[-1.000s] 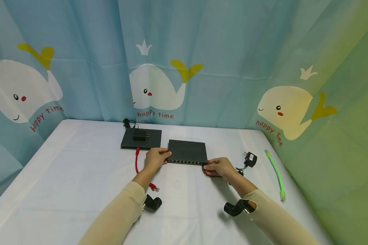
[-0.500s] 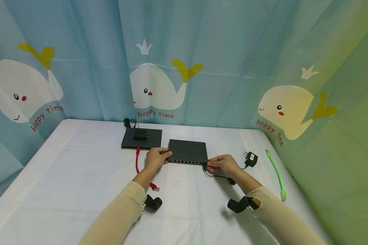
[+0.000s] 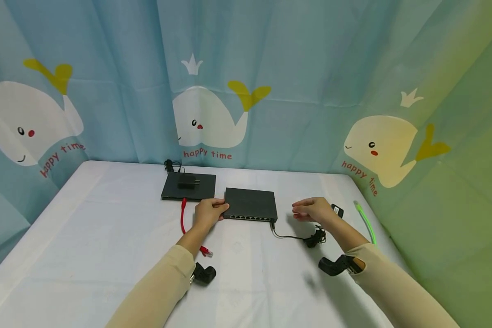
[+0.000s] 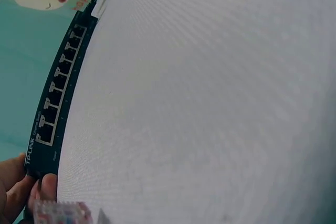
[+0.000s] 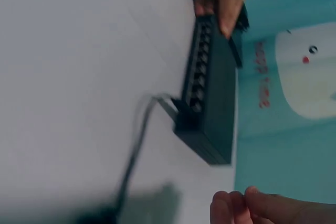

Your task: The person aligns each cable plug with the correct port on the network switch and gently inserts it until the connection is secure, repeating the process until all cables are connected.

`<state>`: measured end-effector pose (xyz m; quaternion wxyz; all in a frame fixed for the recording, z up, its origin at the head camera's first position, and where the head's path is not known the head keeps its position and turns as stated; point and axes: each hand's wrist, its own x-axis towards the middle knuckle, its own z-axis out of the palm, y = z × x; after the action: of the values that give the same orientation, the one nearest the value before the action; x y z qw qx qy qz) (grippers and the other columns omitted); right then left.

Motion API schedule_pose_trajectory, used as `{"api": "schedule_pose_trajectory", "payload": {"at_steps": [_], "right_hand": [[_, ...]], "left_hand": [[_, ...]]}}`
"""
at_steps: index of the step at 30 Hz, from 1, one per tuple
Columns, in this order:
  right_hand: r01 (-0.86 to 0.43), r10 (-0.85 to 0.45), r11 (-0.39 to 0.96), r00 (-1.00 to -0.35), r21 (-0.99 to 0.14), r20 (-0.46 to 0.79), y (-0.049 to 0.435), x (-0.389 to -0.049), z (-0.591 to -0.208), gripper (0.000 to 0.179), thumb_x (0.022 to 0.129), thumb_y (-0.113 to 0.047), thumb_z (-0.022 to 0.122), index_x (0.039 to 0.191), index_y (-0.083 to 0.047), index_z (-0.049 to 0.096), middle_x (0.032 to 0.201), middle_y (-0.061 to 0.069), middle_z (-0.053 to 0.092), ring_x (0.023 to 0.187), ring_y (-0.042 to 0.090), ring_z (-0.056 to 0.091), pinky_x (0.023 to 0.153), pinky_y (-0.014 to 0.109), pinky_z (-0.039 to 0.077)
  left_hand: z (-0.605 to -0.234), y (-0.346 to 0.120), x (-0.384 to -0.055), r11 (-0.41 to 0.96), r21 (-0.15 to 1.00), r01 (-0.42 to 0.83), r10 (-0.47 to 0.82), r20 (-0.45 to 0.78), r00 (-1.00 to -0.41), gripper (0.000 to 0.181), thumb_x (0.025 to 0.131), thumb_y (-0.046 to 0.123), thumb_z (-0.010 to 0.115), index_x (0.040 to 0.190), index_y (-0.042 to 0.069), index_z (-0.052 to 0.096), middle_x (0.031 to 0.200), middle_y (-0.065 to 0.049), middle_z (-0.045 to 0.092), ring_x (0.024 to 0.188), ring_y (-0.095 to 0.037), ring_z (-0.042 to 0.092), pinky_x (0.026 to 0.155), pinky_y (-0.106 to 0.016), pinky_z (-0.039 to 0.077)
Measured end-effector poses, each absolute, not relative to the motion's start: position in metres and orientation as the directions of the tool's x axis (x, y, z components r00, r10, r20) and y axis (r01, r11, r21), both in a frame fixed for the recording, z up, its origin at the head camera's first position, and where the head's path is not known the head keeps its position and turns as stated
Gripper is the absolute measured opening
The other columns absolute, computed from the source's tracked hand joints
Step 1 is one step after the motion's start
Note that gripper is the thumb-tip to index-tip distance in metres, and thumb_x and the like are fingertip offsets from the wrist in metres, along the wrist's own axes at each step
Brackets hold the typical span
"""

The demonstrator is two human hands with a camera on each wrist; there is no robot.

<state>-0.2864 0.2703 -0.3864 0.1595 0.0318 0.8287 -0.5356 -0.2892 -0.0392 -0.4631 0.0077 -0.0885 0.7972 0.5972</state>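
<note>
A black network switch (image 3: 250, 202) lies mid-table, its row of ports facing the person; TP-LINK is printed on that face in the left wrist view. My left hand (image 3: 207, 213) pinches its left front corner between thumb and fingers. A thin black power cord (image 3: 284, 236) runs from a plug (image 3: 272, 224) in the right end of the port face to a tied bundle (image 3: 315, 238). To the right of the switch, apart from it, my right hand (image 3: 313, 209) hovers with fingers loosely bent and nothing held. Its fingertips (image 5: 236, 203) show low in the right wrist view.
A second flat black box (image 3: 208, 187) with a black power adapter (image 3: 186, 182) on top sits at the back left. A red network cable (image 3: 182, 216) lies left. On the right are another adapter (image 3: 338, 210), partly hidden, and a green cable (image 3: 366, 223).
My right hand has let go of the plug at the switch's right end and moved right, uncovering the cord and its bundle. The left hand and the switch have stayed in place.
</note>
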Motion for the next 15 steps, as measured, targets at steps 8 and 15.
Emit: {"api": "schedule_pose_trajectory", "payload": {"at_steps": [8, 15], "right_hand": [[0.217, -0.057, 0.448, -0.961, -0.867, -0.27, 0.311, -0.295, -0.358, 0.044, 0.099, -0.008, 0.059, 0.131, 0.02, 0.049, 0.084, -0.005, 0.072, 0.078, 0.007, 0.071, 0.076, 0.024, 0.06], [0.221, -0.013, 0.457, -0.967, -0.861, -0.255, 0.352, -0.301, -0.353, 0.048, 0.101, -0.008, 0.054, 0.136, 0.021, 0.042, 0.087, -0.01, 0.07, 0.076, 0.001, 0.069, 0.075, 0.022, 0.059]], "left_hand": [[-0.465, -0.039, -0.289, 0.265, 0.949, -0.168, -0.141, -0.134, -0.981, 0.029, 0.088, 0.019, 0.076, 0.115, 0.007, 0.074, 0.106, -0.01, 0.073, 0.083, -0.013, 0.068, 0.063, -0.02, 0.059], [-0.465, -0.042, -0.291, 0.256, 0.948, -0.187, -0.146, -0.153, -0.977, 0.03, 0.088, 0.021, 0.076, 0.116, 0.01, 0.074, 0.106, -0.009, 0.073, 0.078, -0.011, 0.067, 0.063, -0.019, 0.058]]}}
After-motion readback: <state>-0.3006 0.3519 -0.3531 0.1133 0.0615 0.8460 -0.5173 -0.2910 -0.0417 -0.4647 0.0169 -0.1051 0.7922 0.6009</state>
